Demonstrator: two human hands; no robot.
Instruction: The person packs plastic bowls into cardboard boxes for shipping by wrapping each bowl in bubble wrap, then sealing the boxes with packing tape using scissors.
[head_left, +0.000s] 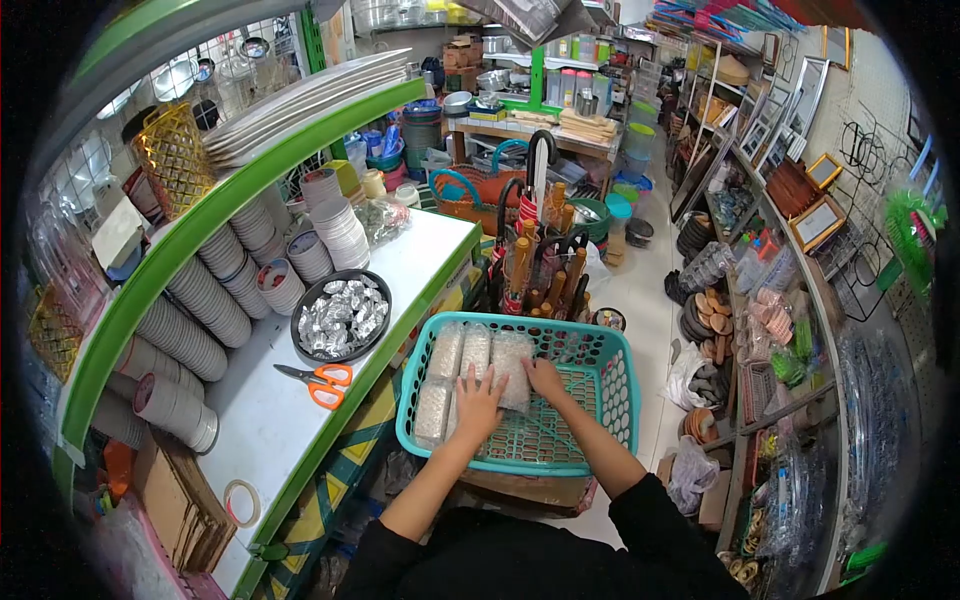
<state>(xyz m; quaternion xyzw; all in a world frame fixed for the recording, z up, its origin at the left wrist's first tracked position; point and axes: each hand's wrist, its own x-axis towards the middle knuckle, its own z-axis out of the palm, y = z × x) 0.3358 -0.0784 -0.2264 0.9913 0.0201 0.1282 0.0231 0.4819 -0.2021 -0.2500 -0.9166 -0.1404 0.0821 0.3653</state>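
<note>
A teal plastic basket sits in front of me on a cardboard box. Several clear plastic packets lie side by side in its left half. My left hand rests flat, fingers spread, on the packets near the basket's middle. My right hand touches the right edge of the rightmost packet. Neither hand has lifted anything.
A white counter at left holds orange-handled scissors, a dark bowl of foil pieces, a tape roll and stacks of bowls. Umbrellas stand behind the basket. Crowded shelves line the right aisle.
</note>
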